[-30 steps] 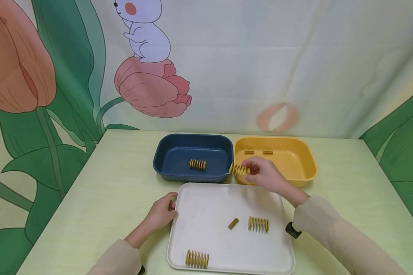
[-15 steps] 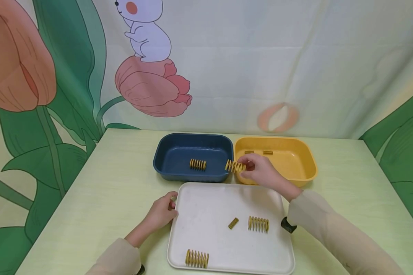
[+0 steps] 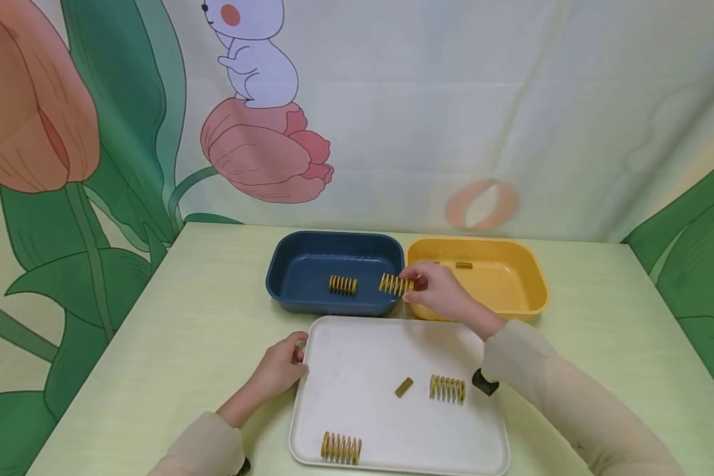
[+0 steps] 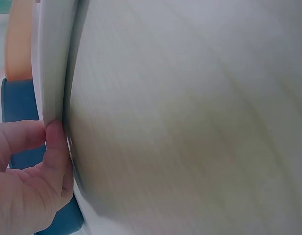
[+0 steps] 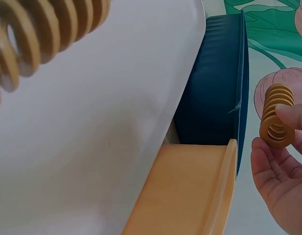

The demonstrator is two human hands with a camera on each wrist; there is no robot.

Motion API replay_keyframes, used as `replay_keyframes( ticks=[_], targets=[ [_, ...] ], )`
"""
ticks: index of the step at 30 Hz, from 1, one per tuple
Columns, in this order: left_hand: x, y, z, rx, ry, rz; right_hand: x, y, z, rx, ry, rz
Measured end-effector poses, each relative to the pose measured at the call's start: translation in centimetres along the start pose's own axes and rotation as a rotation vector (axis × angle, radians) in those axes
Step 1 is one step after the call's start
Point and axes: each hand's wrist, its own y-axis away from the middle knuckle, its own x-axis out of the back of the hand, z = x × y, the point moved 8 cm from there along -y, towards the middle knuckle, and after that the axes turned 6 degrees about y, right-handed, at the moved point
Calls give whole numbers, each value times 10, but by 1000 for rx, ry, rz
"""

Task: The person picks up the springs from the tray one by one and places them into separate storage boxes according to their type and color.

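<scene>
My right hand (image 3: 437, 289) pinches one end of a large yellow coil spring (image 3: 395, 285), seen over the right end of the dark blue bin (image 3: 285, 301). In the right wrist view that spring (image 5: 277, 100) is between thumb and fingers, its open end facing the camera. My left hand (image 3: 278, 365) grips the left rim of the white tray (image 3: 357, 350), with thumb and fingertips (image 4: 55, 132) at the edge in the left wrist view. Another large spring (image 3: 342, 285) lies in the blue bin. On the tray are two large springs (image 3: 447, 389), (image 3: 341, 448) and one small spring (image 3: 404, 387).
Right beside the blue bin stands a yellow bin (image 3: 512, 284) with small springs (image 3: 464, 265) in it, one partly hidden by my right hand. Both bins sit behind the tray on a pale green table (image 3: 214, 291). A printed curtain (image 3: 393, 132) hangs behind.
My right hand has carried the large spring leftward, from the gap between the bins to over the blue bin's right end. My left hand stays at the tray rim.
</scene>
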Motion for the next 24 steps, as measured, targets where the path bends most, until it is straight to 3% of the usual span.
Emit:
replay_keyframes(
  ticks=[24],
  targets=[
    [0, 0, -1, 1, 16, 2, -18, -18, -10, 30, -5, -38]
  ],
)
